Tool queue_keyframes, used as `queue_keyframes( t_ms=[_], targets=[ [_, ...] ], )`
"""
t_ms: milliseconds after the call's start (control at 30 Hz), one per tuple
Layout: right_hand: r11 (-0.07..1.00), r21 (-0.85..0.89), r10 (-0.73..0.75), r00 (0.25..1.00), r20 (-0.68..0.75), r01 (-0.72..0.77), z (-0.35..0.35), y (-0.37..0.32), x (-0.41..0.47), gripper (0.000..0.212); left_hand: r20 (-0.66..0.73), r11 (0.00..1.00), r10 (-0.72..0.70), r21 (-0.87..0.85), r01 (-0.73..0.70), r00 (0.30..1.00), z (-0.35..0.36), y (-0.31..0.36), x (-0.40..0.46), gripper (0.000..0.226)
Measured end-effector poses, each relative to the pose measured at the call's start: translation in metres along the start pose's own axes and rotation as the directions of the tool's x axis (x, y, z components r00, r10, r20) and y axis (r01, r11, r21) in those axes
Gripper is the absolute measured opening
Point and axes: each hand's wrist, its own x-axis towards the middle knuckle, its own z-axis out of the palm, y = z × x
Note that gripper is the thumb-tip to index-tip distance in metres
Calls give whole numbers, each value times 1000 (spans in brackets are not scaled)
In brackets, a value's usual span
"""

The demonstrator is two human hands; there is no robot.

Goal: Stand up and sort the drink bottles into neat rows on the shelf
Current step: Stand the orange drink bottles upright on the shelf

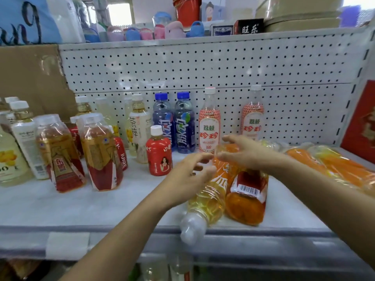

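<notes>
Two bottles lie flat mid-shelf: a yellow drink bottle [205,201] whose cap end hangs over the front lip, and an orange drink bottle [246,197] with a barcode label. My left hand [189,175] hovers over the yellow bottle's base with fingers spread. My right hand [245,151] reaches over the base ends of both, fingers apart, holding nothing that I can see. Upright at the back stand two blue bottles [174,122] and two lychee soda bottles [210,122]. A small red bottle [159,153] stands in front of them.
More orange bottles [334,167] lie on their sides at the right end. Upright tea and juice bottles [60,151] crowd the left. White shelf surface [101,199] shows in front. A pegboard back wall [203,67] and a red box [361,122] bound the shelf.
</notes>
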Motion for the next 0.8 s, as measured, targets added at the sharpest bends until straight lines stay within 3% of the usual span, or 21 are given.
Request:
queue_keyframes(
  t_ms=[67, 167, 367, 567, 667, 733, 800],
  targets=[
    [997, -34, 72, 997, -8, -72, 2, 10, -13, 72, 61, 999, -4, -45, 7, 998, -4, -6, 6, 31],
    [985, 4, 175, 984, -16, -175, 4, 20, -36, 75, 128, 997, 71, 22, -74, 989, -11, -17, 4, 37],
    [990, -58, 127, 991, -41, -129, 9, 14, -80, 67, 191, 990, 142, -12, -142, 971, -21, -14, -17, 28],
    [982, -52, 177, 979, -105, -183, 22, 0, -89, 55, 315, 980, 158, 64, -187, 936, -18, -15, -61, 82],
    [934, 84, 355, 926, -127, -347, 29, -1, -75, 77, 291, 923, 275, 187, -336, 916, -9, -19, -72, 100],
    [889, 168, 447, 886, -122, -425, 27, -2, -67, 100, 205, 887, 359, 230, -401, 911, -3, -24, -74, 95],
    [846, 272, 499, 861, -102, -458, 25, -3, -64, 109, 130, 857, 443, 230, -462, 887, 2, -32, -76, 88]
  ],
)
